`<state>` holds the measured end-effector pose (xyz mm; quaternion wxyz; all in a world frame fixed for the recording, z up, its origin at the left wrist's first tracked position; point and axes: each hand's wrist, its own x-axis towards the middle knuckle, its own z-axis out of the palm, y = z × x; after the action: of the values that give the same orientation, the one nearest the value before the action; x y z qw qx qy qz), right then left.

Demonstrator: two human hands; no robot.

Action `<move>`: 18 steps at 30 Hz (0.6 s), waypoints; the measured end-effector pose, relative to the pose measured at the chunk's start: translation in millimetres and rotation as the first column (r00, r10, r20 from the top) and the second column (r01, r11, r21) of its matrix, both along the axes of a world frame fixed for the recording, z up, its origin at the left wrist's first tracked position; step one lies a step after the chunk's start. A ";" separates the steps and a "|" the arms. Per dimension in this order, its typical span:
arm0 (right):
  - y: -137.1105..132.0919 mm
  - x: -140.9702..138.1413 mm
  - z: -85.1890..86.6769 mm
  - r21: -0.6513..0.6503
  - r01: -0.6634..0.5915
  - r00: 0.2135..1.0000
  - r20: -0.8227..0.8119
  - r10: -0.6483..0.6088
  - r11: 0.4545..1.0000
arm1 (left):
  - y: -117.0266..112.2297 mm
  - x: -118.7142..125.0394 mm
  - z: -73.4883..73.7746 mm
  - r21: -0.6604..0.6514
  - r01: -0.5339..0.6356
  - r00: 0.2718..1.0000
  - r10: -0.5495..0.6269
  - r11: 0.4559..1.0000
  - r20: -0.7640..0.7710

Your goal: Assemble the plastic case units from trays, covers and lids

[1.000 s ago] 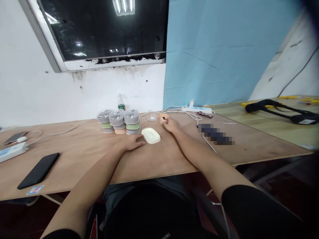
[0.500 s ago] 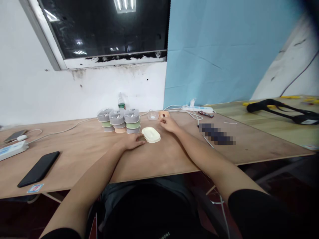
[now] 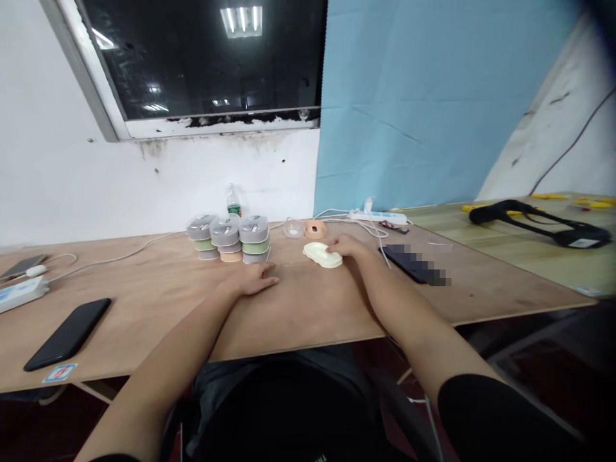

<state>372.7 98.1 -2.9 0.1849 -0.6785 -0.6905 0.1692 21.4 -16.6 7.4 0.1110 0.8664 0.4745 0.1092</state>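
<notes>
Clock readings with twelve pointing away from the body.

Right hand [image 3: 347, 245]: clamped, thumb over the near rim, on the three o'clock end of a shallow cream piece [image 3: 323, 255]; undersides of the fingers hidden. Full contact of piece with tabletop [image 3: 308, 314]: not possible to tell.

Left hand [image 3: 253, 279]: laid on the wood at eight o'clock from the cream piece, thumb and fingers apart, palm down, holding nothing visible.

At twelve o'clock from the cream piece: orange piece [image 3: 316, 230] with dark opening. Just beside it, at nine: clear round piece [image 3: 294, 230].

At eleven from the left hand: stacked containers [image 3: 229, 237], three columns of three, grey, green and orange, clear-topped. Directly behind: plastic bottle [image 3: 233, 199].

At eight from the left hand: black phone [image 3: 68, 333]. At one from the right hand: white power strip [image 3: 378, 217]. Farther off, at three: black frame [image 3: 539, 224].
</notes>
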 end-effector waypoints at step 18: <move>-6.8 -20.7 -4.1 0.302 0.178 0.949 0.199 -0.245 0.937 | -2.1 0.0 2.1 0.004 -0.007 1.000 0.007 1.000 0.000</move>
<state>352.0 91.3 -7.0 0.2138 -0.7314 -0.6468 -0.0320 21.4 -18.7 9.5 0.1090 0.8649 0.4773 0.1107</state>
